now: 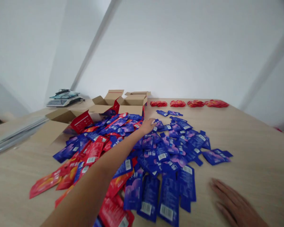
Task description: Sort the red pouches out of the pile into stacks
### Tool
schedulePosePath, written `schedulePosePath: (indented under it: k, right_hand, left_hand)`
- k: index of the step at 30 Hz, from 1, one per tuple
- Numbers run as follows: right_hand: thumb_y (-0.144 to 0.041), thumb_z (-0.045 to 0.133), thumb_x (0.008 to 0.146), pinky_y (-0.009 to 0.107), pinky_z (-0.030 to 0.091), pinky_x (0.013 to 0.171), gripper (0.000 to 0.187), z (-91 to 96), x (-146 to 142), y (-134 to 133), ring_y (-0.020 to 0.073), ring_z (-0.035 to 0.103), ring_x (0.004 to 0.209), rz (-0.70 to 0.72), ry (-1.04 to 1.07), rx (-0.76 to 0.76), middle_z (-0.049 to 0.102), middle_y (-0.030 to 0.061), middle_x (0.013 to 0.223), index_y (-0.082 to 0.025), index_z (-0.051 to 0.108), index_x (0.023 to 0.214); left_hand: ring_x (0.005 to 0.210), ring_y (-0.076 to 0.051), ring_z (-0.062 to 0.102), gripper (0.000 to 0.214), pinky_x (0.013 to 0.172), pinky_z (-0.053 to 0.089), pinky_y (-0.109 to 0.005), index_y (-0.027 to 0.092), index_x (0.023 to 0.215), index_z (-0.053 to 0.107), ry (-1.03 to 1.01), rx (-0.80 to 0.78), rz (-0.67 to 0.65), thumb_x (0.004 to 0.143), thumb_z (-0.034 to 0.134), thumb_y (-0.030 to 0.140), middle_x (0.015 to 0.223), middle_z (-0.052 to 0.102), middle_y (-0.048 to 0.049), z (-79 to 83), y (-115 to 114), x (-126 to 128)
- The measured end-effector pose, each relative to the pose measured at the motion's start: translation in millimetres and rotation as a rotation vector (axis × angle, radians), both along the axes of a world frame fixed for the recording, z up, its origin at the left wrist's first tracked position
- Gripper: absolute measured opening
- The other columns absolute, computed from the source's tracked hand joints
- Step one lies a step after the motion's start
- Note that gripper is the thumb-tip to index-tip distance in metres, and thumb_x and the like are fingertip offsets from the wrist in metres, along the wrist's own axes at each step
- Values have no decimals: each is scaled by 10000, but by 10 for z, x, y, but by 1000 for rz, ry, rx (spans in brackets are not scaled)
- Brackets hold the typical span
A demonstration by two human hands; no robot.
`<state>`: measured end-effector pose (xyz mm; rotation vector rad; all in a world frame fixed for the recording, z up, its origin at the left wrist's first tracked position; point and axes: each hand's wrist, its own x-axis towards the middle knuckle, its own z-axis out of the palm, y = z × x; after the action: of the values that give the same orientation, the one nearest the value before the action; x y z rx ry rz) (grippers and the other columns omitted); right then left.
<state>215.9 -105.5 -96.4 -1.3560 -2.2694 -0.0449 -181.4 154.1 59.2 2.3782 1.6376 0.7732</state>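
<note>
My left arm stretches across a heap of blue and red pouches. At its far end my left hand (147,126) has its fingers bent together at a blue pouch (159,125); its grip is partly hidden. Loose blue pouches (172,148) with pale print and purple shapes spread to the right of that arm. Several lie barcode side up near the front, such as one blue pouch (167,197). Red pouches (94,151) mix with blue ones on the left. My right hand (235,201), slightly blurred, is low over the wooden table at the right, fingers stretched out and holding nothing.
Open cardboard boxes (132,105) stand behind the heap, with another open box (49,126) at the left. Several red pouch stacks (177,103) line the back of the table (246,142). A scale (63,100) and long plastic-wrapped material (16,137) lie at the left.
</note>
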Motion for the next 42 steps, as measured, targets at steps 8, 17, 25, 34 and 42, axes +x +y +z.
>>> schedulePosePath:
  k: [8,17,25,34,42]
  right_hand:
    - [-442,357,895,448,391,1024,451,348,-577,-459,247,516,1181,-191,175,-19,594,127,1232,-173,572,1187]
    - [-479,502,839,553,167,1100,570,1072,-2165,-1184,294,212,1375,163,109,-170,357,56,1470,-286,395,1363]
    - [-416,456,894,464,218,1095,551,1185,-3250,-1019,252,263,1362,391,27,-320,333,63,1489,-284,311,1409]
    - [-300,369,944,469,168,1096,418,937,-2559,-344,193,390,1295,269,-8,-260,454,8,1419,-315,386,1362]
    - [-343,482,844,452,226,1047,510,1073,-1984,70,257,397,1257,113,-40,-224,497,116,1360,-178,441,1325]
  left_hand:
    - [1171,-232,535,401,1035,381,-367,144,1222,560,-66,6,121,853,479,278,1239,603,-94,224,-1903,-1011]
    - [1388,-370,173,909,1079,187,-601,352,1434,222,298,-211,-136,670,622,641,1527,226,-61,-87,-3750,-1492]
    - [1384,-401,141,930,1054,142,-651,292,1459,132,487,-7,-142,714,505,704,1527,204,-110,-580,-3968,-1618]
    - [1351,-466,150,954,994,108,-732,321,1455,133,388,-49,-224,679,471,762,1509,255,-110,-587,-3121,-866]
    - [1363,-460,110,970,1027,4,-709,305,1442,228,210,-66,-112,636,631,662,1500,277,-97,-633,-2477,82]
